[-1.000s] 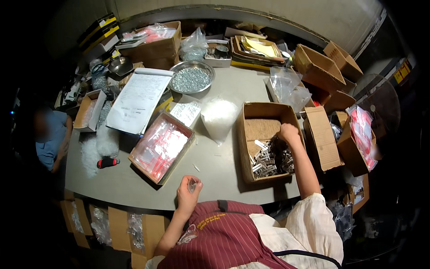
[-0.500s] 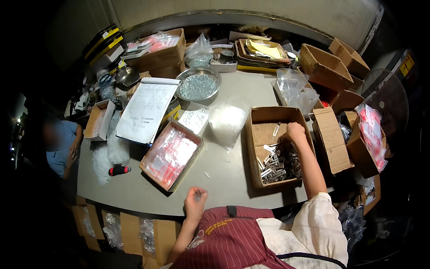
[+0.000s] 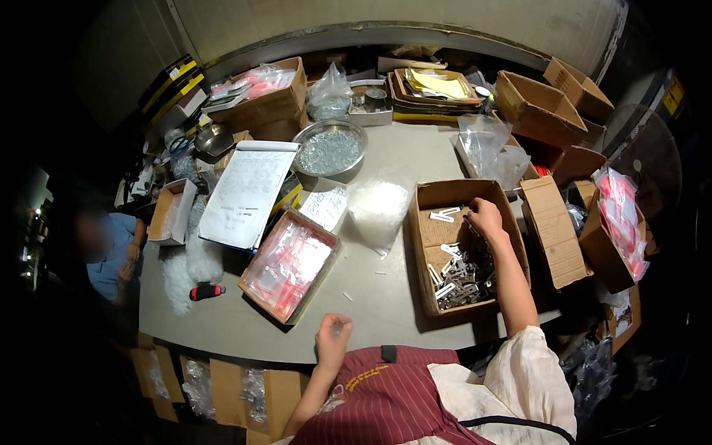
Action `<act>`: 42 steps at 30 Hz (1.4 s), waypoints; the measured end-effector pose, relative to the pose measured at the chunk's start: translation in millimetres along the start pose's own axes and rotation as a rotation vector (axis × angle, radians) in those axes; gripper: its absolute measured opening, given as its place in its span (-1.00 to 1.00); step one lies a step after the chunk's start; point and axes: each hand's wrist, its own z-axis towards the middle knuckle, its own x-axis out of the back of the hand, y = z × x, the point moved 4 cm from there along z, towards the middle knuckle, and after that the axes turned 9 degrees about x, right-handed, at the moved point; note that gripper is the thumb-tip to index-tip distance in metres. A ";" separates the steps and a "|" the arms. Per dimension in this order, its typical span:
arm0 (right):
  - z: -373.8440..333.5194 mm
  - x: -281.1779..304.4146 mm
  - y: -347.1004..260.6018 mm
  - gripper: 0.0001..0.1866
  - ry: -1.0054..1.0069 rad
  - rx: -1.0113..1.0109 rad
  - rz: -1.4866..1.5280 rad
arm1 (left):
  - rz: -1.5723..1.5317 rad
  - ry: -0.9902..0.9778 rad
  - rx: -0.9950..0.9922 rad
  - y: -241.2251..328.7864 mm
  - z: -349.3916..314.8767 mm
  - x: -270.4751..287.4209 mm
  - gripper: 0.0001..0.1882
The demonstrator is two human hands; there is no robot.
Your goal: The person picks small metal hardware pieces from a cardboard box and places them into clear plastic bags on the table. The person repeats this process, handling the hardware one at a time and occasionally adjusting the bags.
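Observation:
My right hand (image 3: 486,218) reaches into an open cardboard box (image 3: 417,252) on the right half of the table. Its fingers are pinched; a small pale bit shows at the fingertips, but what they grip cannot be made out. Slotted metal pieces (image 3: 460,276) lie heaped at the near end of the box, and a pair of bright ones (image 3: 445,215) lies on the bare cardboard further back. Near the table's front edge, my left hand (image 3: 331,343) is closed around a small, greyish, see-through piece of plastic, mostly hidden by the fingers.
Left of the cardboard box stand a bag of white material (image 3: 378,211) and a tray (image 3: 331,265) of red-edged plastic bags. Behind them are a clipboard (image 3: 248,193) and a metal bowl (image 3: 328,152) of small shiny parts. A red-and-black tool (image 3: 207,292) lies left. Another person (image 3: 115,256) is at far left.
My right hand stays in the box, and the single metal piece beside its fingers no longer stands there; a bright pair now lies nearby. The whole view has shifted slightly. My left hand remains closed.

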 end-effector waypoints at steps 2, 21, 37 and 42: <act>3.2 0.3 -8.2 -0.75 0.040 0.035 -0.076 | 0.015 0.009 0.008 -1.3 -0.3 -0.4 -0.87; 13.3 -33.9 -72.9 -0.68 -0.170 0.552 -0.128 | -0.053 0.039 -0.143 -33.2 4.6 -11.0 -0.86; 47.8 -75.3 29.5 -0.49 0.099 0.344 -0.463 | -0.012 0.164 -0.132 -19.6 -3.8 -0.6 -0.81; 45.6 -77.7 40.7 -0.62 0.185 0.354 -0.495 | 0.021 0.153 -0.137 -9.7 -5.4 1.6 -0.77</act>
